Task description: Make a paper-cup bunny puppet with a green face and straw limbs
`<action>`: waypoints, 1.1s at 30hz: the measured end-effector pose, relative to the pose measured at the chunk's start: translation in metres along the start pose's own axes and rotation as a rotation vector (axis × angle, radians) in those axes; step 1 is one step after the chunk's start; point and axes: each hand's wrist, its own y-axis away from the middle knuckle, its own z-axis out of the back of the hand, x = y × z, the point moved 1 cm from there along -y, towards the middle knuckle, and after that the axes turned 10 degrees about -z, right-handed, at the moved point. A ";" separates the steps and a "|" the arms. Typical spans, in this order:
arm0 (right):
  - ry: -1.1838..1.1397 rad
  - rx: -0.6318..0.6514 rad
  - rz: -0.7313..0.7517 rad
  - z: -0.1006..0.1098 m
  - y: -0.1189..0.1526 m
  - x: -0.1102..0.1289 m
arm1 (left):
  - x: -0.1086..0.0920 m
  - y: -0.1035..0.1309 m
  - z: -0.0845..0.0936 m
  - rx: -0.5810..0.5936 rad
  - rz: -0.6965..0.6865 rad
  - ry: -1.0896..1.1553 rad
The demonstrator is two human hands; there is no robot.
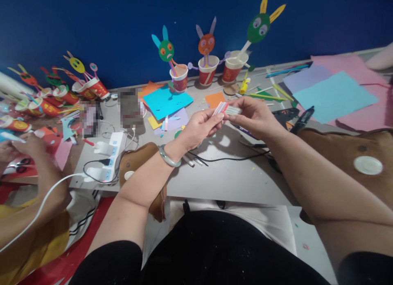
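Observation:
A small pink-and-white striped item point(222, 108), with a clear part at its right end, is held up over the middle of the table. My left hand point(201, 127), with a bracelet on the wrist, pinches its left side. The fingers of my right hand point(253, 115) are closed on its right end. Exactly what the item is cannot be made out. Behind my hands stand red paper cups point(207, 72) with paper bunny figures on sticks. An orange paper piece point(215, 99) lies just beyond my fingers.
A power strip point(115, 154) with cables and a brown bag point(143, 158) lie left. Blue paper point(167, 100) is behind. Coloured sheets point(336, 95), a black marker point(303, 118) and another brown bag point(344, 154) are right. Another person's hands point(30, 148) work at the far left.

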 end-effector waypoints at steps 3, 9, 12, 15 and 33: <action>0.018 -0.070 0.041 -0.001 0.003 0.005 | 0.002 -0.001 -0.001 -0.052 0.009 -0.014; 0.143 -0.141 0.131 -0.009 0.011 0.015 | 0.006 -0.004 -0.003 -0.117 -0.023 -0.043; 0.164 -0.164 0.165 -0.011 0.011 0.015 | 0.008 -0.004 -0.003 -0.170 -0.039 -0.024; 0.149 -0.152 0.173 -0.012 0.012 0.016 | 0.009 -0.003 -0.003 -0.194 -0.073 0.022; -0.234 -0.238 -0.008 -0.016 0.012 0.021 | -0.011 -0.007 0.006 -0.268 -0.021 0.160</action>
